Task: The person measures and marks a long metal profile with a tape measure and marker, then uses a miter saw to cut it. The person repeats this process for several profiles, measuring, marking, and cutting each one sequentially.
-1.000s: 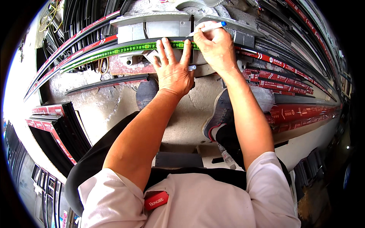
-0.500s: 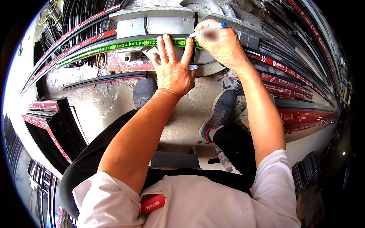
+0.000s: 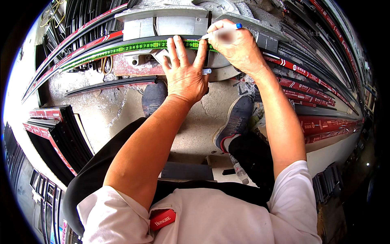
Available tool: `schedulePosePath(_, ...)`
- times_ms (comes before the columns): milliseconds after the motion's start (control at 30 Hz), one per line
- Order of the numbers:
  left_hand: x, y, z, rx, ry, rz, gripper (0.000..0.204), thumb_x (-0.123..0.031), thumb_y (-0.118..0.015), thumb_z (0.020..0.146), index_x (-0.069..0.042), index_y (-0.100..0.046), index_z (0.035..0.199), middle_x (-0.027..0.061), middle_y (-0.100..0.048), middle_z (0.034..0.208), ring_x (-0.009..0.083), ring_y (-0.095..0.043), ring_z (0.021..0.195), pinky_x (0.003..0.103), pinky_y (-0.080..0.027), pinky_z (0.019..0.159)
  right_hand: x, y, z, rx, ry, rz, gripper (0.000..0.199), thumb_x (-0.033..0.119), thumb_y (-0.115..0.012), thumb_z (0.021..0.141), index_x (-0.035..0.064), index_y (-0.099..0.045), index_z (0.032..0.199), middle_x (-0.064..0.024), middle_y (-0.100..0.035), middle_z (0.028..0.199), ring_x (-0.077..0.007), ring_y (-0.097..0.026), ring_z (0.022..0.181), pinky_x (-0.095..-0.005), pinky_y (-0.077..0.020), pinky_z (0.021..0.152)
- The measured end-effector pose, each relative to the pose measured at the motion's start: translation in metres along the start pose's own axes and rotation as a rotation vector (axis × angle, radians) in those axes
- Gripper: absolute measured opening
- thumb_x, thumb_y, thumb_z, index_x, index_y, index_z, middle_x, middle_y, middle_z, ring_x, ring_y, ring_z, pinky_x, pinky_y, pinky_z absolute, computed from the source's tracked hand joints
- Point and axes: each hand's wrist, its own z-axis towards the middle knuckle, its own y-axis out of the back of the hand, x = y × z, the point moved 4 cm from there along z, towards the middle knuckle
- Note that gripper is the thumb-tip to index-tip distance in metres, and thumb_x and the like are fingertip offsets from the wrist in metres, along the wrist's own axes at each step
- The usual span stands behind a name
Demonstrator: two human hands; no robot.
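My left hand lies palm down with spread fingers over a green tape measure, holding it along a long dark profile bar. Its thumb is hidden underneath. A clear pen cap sticks out beside the palm, below the index finger. My right hand grips a white marker pen with a blue end; the tip meets the bar just past my left index finger. Beneath both hands is the grey metal bed of a machine with a round base.
Bundles of dark profiles with red labels stretch to the right. More profiles lie at the back left. A short profile rests near my shoe. Stacked dark frames stand left of my leg. A plastic bottle lies by my other leg.
Both hands stay almost in place, with the pen tip still at the bar and the tape still under my left fingers. The tape's far left part has shifted very slightly.
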Motion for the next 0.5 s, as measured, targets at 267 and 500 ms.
schedulePosePath(267,0.0006,-0.0011,-0.0001,0.007,0.0,0.005,0.098,-0.039,-0.073,0.087,-0.028,-0.022,0.17,0.0403,-0.002,0.169,0.0598,-0.003,0.157,0.073,-0.024,0.117,-0.0009,0.0004,0.0001,0.007,-0.008,-0.011,0.01,0.014,-0.071,0.102,0.0052,-0.069,0.107,-0.0031,-0.074,0.091,-0.0101,-0.07,0.086,-0.0291,-0.0575,0.078)
schedulePosePath(500,0.0011,-0.0022,0.0001,0.006,0.0,-0.001,0.099,-0.04,-0.074,0.087,-0.028,-0.022,0.17,0.0403,-0.002,0.169,0.0597,-0.004,0.157,0.073,-0.024,0.117,-0.0027,0.0005,0.0014,0.007,0.024,-0.044,0.011,0.015,-0.071,0.102,0.0058,-0.069,0.107,-0.003,-0.075,0.09,-0.01,-0.07,0.085,-0.0286,-0.0571,0.077)
